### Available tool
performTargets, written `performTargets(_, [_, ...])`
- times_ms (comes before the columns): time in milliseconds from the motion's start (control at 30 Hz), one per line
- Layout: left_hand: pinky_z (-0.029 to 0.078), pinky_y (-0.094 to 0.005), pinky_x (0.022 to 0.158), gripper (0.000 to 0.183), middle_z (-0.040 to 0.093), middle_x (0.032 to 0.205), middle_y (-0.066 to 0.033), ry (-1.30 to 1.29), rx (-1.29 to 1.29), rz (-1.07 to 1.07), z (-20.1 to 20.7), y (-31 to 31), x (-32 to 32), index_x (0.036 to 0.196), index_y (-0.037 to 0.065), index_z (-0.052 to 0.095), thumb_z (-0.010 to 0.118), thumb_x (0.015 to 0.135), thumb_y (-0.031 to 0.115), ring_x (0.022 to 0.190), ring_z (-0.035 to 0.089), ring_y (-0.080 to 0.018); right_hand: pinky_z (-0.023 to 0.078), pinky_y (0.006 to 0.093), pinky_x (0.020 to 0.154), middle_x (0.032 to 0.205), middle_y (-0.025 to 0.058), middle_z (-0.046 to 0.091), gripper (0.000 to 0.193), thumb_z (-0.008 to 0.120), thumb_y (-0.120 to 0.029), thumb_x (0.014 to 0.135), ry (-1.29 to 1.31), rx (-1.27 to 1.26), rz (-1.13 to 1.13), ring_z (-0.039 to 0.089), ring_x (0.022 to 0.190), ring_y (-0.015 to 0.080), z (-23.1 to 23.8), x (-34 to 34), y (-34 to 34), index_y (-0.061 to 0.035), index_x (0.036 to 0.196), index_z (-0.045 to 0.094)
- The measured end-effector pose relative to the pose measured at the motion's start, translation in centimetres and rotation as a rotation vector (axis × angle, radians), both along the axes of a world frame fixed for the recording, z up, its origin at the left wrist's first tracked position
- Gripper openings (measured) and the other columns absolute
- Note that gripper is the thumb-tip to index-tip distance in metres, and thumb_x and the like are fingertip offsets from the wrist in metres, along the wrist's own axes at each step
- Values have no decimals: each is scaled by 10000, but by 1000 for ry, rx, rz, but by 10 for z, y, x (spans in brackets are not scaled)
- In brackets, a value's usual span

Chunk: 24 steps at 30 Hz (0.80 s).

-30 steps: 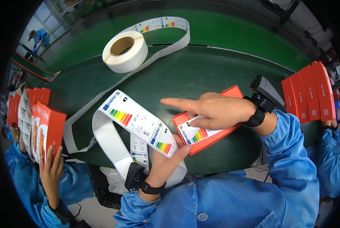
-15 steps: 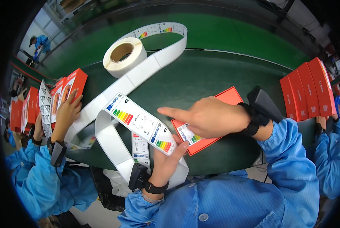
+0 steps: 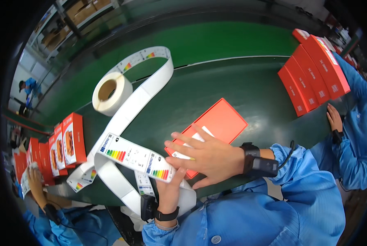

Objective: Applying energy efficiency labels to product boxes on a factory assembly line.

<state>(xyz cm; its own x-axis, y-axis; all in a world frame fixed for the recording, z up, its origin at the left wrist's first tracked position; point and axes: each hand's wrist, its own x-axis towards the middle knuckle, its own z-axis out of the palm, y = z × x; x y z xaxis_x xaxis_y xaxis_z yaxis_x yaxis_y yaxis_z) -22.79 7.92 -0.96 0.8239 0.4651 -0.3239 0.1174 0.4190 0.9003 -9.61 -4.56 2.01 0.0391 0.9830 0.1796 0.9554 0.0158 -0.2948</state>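
Note:
My left hand [image 3: 168,192] grips a strip of energy labels [image 3: 130,156], its thumb over the strip's printed end. The strip loops back across the table to a white label roll [image 3: 124,92]. Just right of it, a red box [image 3: 222,119] lies flat and tilted on the dark green surface. My right hand [image 3: 214,158] rests palm down over the box's near part, fingers spread. Beneath those fingers is a white label [image 3: 204,133], mostly covered by the hand.
Upright red boxes [image 3: 73,139] stand at the left, near a co-worker's hand [image 3: 35,182] holding something pale. More red boxes [image 3: 310,78] are stacked at the far right, beside another co-worker's hand [image 3: 334,119]. A green strip [image 3: 232,43] runs along the back.
My right hand has gone from a pointing finger to spread fingers over the label. The left co-worker's hand has moved away from the upright boxes. The whole view has shifted.

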Motion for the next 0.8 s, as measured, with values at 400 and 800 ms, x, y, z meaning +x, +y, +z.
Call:
performTargets(400, [472,-290,564,214,548,757,-62,-14,33,-221,-11,1,-25,985,24,489,588,800,68,604,545,-157,343,442,860,1237,185,390,650,662,-410,667,-237,86,-717,399,1073,322,-4,63,-71,-142,1238,504])
performTargets(800, [416,-354,628,677,477,1157,-193,-811,325,304,125,95,-188,1337,30,281,614,762,161,843,521,-224,362,487,923,1244,203,428,702,651,-423,710,-395,-126,-1435,421,1120,390,-23,145,-177,-83,1283,433])
